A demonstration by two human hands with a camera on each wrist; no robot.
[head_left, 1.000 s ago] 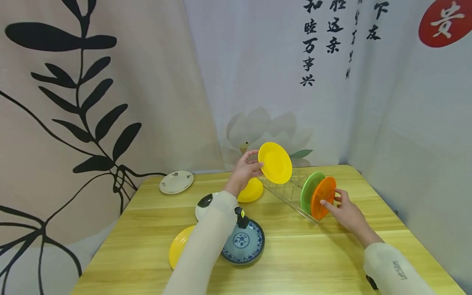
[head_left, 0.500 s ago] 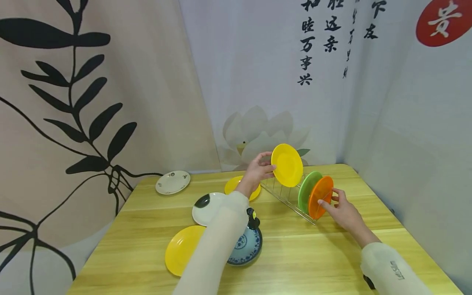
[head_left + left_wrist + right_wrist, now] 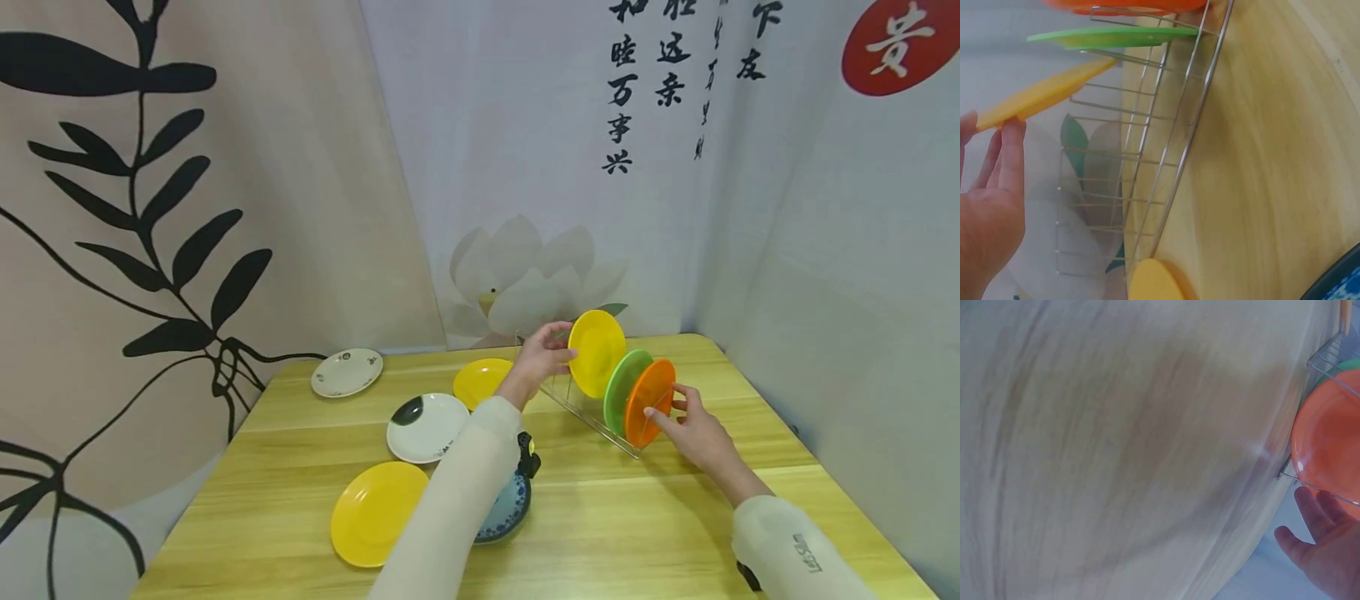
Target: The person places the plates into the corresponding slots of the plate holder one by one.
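My left hand (image 3: 542,358) pinches a small yellow plate (image 3: 597,353) by its edge. Tilted, the plate overlaps the wire dish rack (image 3: 592,419); in the left wrist view its far edge is at the rack's upper wires, beside a green plate (image 3: 1110,37). That green plate and an orange plate (image 3: 649,403) stand upright in the rack's right end. Beside the orange plate is my right hand (image 3: 701,429), thumb and fingers spread apart. In the right wrist view its fingertips (image 3: 1302,495) are right at the plate's edge and the end wire.
On the wooden table (image 3: 285,475) lie a yellow plate (image 3: 480,381) behind my left forearm, a white plate with a dark patch (image 3: 429,427), a larger yellow plate (image 3: 375,512) and a patterned white plate (image 3: 347,372). My sleeve partly covers a blue patterned dish (image 3: 510,512).
My left hand has carried the small yellow plate rightward and then down to the rack, close to the green plate. My right hand has stayed beside the orange plate.
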